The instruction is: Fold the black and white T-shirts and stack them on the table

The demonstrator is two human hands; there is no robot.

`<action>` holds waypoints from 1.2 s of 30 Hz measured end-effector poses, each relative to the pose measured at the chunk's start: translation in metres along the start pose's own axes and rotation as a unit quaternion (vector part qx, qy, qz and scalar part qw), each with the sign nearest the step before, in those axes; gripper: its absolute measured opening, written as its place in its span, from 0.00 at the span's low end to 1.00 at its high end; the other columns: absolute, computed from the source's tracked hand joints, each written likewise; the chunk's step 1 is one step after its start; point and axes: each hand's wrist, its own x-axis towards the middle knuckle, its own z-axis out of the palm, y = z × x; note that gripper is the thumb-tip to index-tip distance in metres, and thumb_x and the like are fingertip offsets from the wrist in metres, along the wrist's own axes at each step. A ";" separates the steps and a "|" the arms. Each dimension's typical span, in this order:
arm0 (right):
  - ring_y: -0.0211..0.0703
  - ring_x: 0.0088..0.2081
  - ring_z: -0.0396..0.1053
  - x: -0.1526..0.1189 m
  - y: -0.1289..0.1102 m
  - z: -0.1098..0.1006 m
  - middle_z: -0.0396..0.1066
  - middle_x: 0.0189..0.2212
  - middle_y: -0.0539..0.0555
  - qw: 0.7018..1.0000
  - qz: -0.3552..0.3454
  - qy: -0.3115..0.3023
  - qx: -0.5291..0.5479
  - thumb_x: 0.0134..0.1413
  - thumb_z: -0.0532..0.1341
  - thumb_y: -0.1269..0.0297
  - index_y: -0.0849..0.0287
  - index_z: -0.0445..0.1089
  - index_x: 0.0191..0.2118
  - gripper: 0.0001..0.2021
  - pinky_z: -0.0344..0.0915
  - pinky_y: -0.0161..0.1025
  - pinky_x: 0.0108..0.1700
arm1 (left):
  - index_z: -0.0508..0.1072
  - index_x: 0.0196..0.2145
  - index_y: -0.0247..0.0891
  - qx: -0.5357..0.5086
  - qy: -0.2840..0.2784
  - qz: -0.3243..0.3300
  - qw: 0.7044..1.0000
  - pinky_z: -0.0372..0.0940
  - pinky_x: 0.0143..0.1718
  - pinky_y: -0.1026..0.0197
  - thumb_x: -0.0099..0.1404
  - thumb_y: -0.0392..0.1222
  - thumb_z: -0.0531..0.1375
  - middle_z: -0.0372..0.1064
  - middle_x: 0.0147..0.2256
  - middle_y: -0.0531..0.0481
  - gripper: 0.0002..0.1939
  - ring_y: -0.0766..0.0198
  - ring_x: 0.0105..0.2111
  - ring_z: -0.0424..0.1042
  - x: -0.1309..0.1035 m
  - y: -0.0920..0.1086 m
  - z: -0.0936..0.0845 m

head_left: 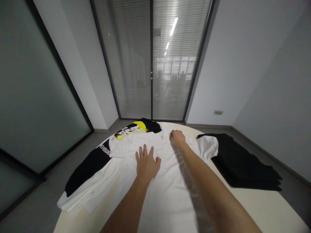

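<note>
A white T-shirt (167, 187) is spread out on the table, its collar at the far side and a small label (162, 137) showing at the neck. My left hand (147, 163) lies flat on the chest of the shirt with its fingers spread. At the collar, right of the label, my right hand (178, 137) has its fingers closed in a pinch on the fabric. The right sleeve (209, 147) sticks out beyond my right forearm, slightly rumpled. Both forearms cover parts of the shirt's lower body.
Black garments with yellow and white print (131, 129) lie at the far left, beside a loose white garment (91, 186). A stack of folded black clothes (245, 161) sits on the right of the pale table (264, 207). Beyond the table stands a glass partition with blinds (136, 64).
</note>
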 end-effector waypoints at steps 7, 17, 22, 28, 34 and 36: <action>0.56 0.57 0.62 -0.001 -0.043 0.002 0.74 0.51 0.63 0.998 -0.045 0.015 0.038 0.66 0.54 0.58 0.58 0.78 0.48 0.18 0.60 0.46 0.56 | 0.63 0.67 0.42 -0.004 -0.004 0.000 1.000 0.42 0.68 0.34 0.66 0.51 0.56 0.49 0.70 0.39 0.33 0.37 0.70 0.45 0.001 0.000 0.001; 0.51 0.51 0.70 -0.001 -0.099 0.030 0.78 0.45 0.54 0.989 -0.018 -0.059 0.133 0.64 0.58 0.54 0.51 0.76 0.45 0.13 0.63 0.43 0.50 | 0.64 0.67 0.41 -0.004 0.009 0.009 1.000 0.44 0.68 0.34 0.67 0.51 0.55 0.50 0.70 0.39 0.33 0.38 0.70 0.47 0.000 -0.002 0.005; 0.50 0.51 0.70 0.000 -0.100 0.030 0.76 0.46 0.57 0.988 0.005 -0.033 0.150 0.71 0.49 0.58 0.54 0.71 0.52 0.16 0.61 0.44 0.51 | 0.62 0.67 0.40 -0.012 -0.002 0.006 1.000 0.43 0.68 0.35 0.67 0.51 0.55 0.49 0.70 0.38 0.33 0.38 0.70 0.46 0.001 -0.001 0.002; 0.47 0.51 0.70 -0.010 -0.085 0.026 0.76 0.47 0.55 0.986 -0.042 -0.016 0.159 0.70 0.50 0.61 0.53 0.71 0.53 0.15 0.61 0.39 0.50 | 0.59 0.69 0.42 -0.012 -0.012 0.002 1.000 0.42 0.68 0.35 0.66 0.51 0.56 0.46 0.71 0.39 0.35 0.37 0.71 0.44 0.002 -0.002 0.003; 0.52 0.53 0.67 -0.027 -0.036 -0.001 0.72 0.52 0.62 0.995 -0.021 0.060 0.072 0.66 0.50 0.68 0.59 0.68 0.54 0.15 0.60 0.43 0.53 | 0.61 0.68 0.44 -0.004 -0.019 -0.001 1.000 0.42 0.68 0.34 0.68 0.54 0.54 0.46 0.71 0.39 0.34 0.34 0.70 0.43 0.002 -0.002 0.003; 0.53 0.52 0.67 -0.038 -0.020 -0.006 0.71 0.51 0.64 0.998 -0.005 0.059 0.030 0.66 0.50 0.66 0.60 0.66 0.54 0.15 0.62 0.44 0.51 | 0.61 0.68 0.43 0.000 -0.020 0.000 1.000 0.42 0.68 0.34 0.69 0.56 0.53 0.46 0.71 0.39 0.33 0.33 0.70 0.43 0.002 -0.002 0.002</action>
